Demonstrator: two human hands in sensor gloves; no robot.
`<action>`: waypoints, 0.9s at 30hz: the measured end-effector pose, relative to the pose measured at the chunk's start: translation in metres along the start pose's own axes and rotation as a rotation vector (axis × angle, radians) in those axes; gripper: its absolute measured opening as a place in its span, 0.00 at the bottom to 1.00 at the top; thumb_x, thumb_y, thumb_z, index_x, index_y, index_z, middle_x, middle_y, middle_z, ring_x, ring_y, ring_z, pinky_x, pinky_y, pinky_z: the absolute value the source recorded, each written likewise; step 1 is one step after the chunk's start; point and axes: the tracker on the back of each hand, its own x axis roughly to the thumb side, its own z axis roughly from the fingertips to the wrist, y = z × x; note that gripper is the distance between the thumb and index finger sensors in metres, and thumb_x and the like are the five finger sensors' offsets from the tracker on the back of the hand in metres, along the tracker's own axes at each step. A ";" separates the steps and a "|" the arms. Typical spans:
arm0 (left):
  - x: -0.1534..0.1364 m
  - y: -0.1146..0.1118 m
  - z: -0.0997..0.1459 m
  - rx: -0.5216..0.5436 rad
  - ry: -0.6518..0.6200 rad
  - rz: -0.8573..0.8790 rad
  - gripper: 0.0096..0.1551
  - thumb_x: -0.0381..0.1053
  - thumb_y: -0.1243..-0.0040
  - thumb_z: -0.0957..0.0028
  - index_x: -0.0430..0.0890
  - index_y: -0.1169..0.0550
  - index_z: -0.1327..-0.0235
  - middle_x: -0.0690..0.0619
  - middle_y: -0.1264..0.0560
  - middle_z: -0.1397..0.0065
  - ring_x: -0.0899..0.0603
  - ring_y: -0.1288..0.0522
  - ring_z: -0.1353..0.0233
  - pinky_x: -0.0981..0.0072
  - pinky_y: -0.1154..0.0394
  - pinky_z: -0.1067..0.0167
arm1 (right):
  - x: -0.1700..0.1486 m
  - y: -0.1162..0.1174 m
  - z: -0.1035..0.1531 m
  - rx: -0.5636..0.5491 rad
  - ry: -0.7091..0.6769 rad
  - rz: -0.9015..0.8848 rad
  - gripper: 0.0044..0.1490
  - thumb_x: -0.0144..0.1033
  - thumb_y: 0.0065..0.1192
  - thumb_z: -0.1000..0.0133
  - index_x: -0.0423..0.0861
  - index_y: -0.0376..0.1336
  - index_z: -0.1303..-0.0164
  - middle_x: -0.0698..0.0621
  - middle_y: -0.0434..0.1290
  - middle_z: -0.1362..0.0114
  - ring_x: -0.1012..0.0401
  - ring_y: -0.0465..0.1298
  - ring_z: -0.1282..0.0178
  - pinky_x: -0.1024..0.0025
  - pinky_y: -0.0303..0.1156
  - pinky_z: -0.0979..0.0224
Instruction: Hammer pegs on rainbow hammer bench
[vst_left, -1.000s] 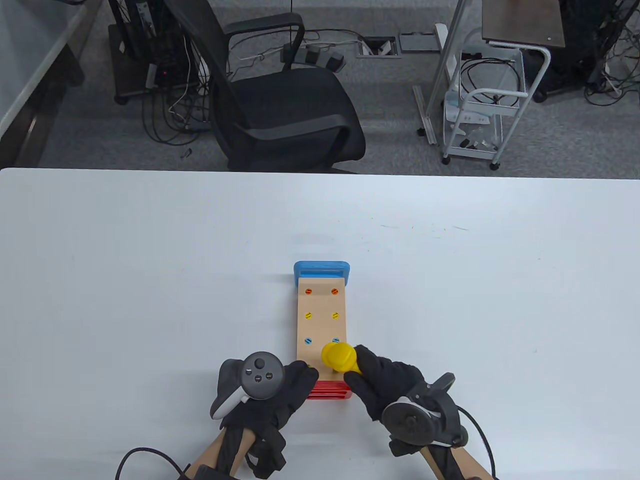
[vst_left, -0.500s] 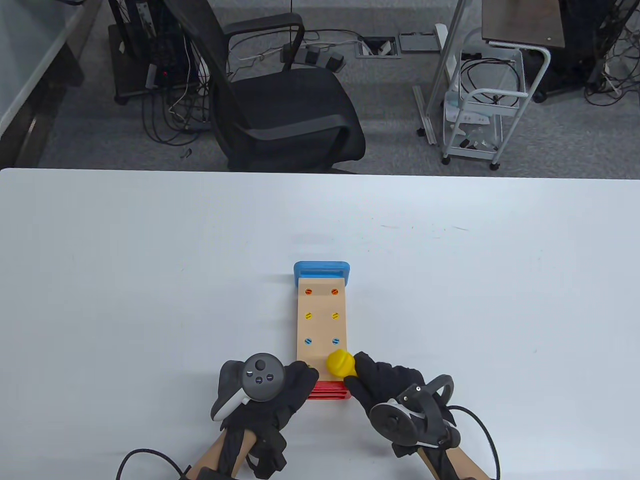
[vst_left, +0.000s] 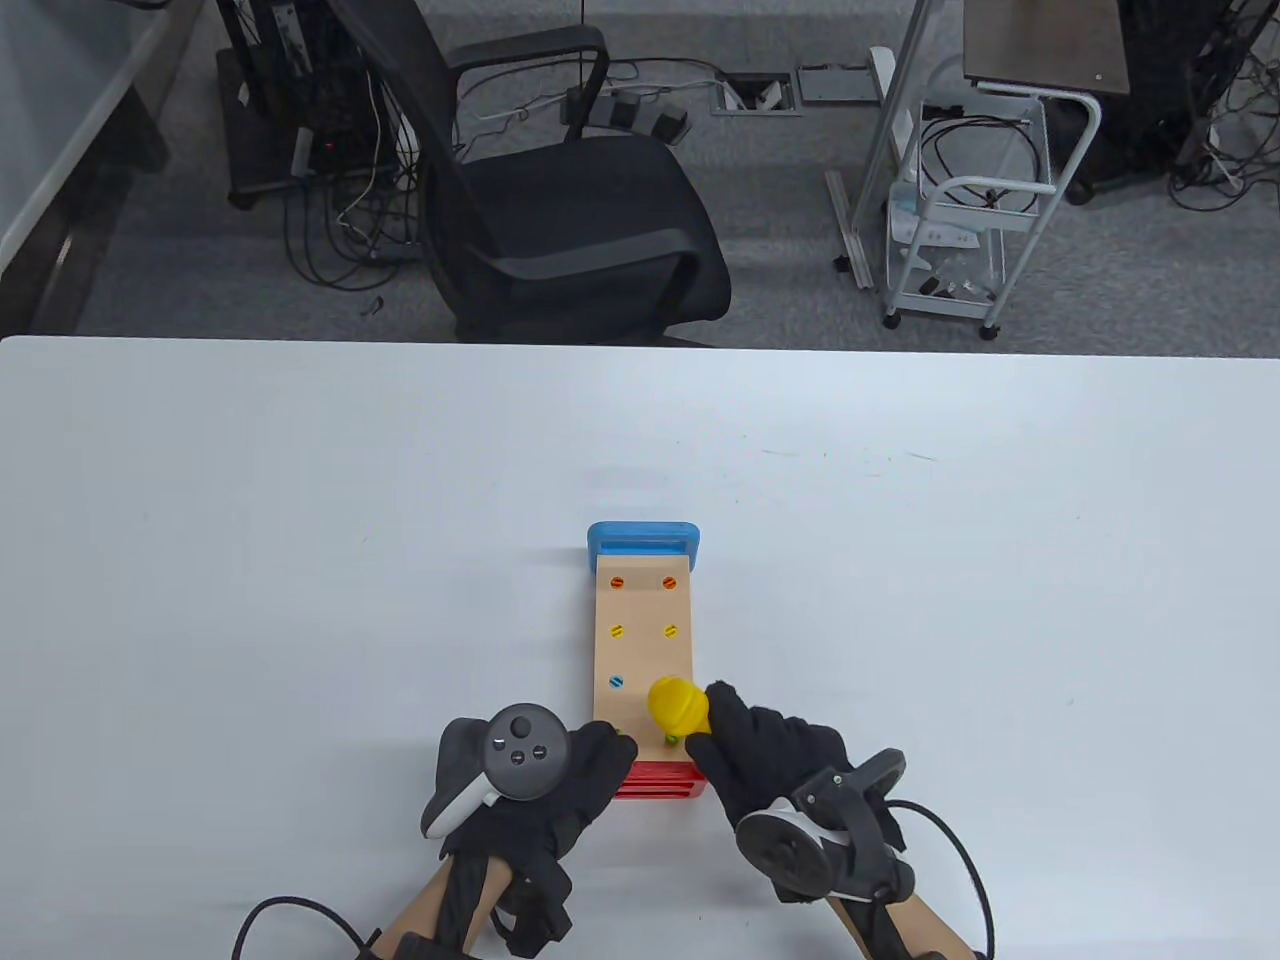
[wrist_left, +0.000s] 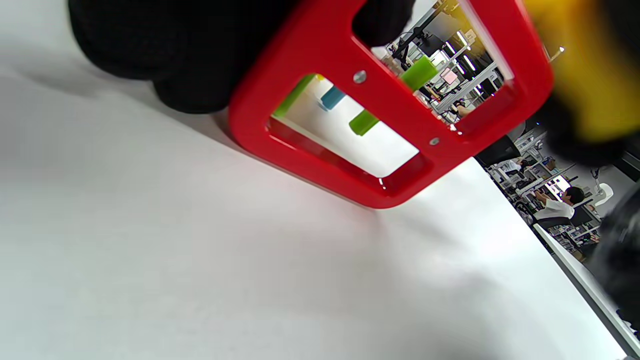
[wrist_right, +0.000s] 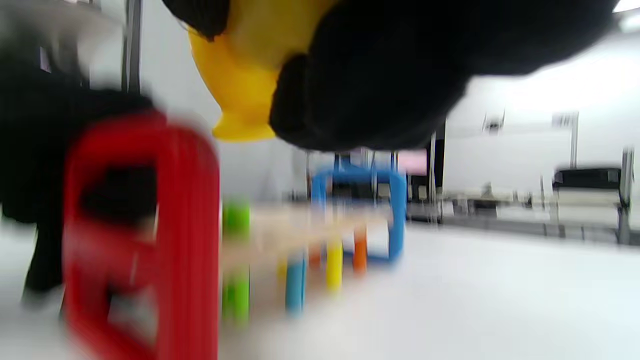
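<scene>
Yellow hammer (vst_left: 678, 703) poised over the near right corner of the bench (vst_left: 643, 640), clenched in the right hand (vst_left: 765, 755)! The left hand (vst_left: 560, 775) grips the red end frame (vst_left: 660, 780), pinning the bench to the table (vst_left: 300, 550). A green peg (wrist_right: 235, 215) stands proud there. Risk: an off-centre blow glances off, or strikes those steadying fingers close by.
</scene>
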 end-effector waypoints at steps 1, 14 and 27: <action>0.000 0.000 0.000 0.000 0.000 -0.001 0.32 0.71 0.73 0.38 0.54 0.28 0.41 0.27 0.24 0.27 0.21 0.21 0.36 0.34 0.23 0.42 | -0.003 -0.003 0.009 -0.018 0.028 0.014 0.40 0.50 0.32 0.33 0.35 0.61 0.25 0.48 0.82 0.51 0.56 0.83 0.66 0.66 0.81 0.61; 0.000 0.000 0.000 -0.002 -0.003 -0.001 0.32 0.71 0.73 0.38 0.54 0.28 0.41 0.27 0.24 0.27 0.22 0.21 0.36 0.34 0.23 0.42 | 0.000 -0.030 0.002 -0.126 -0.016 0.069 0.39 0.47 0.35 0.33 0.32 0.65 0.27 0.44 0.83 0.54 0.52 0.82 0.68 0.61 0.80 0.63; 0.000 0.000 -0.001 -0.003 -0.005 -0.001 0.32 0.71 0.73 0.38 0.54 0.28 0.41 0.27 0.24 0.27 0.21 0.21 0.36 0.34 0.23 0.42 | -0.007 -0.037 0.006 -0.357 -0.038 -0.016 0.39 0.47 0.36 0.34 0.32 0.66 0.29 0.44 0.83 0.56 0.52 0.82 0.70 0.61 0.80 0.65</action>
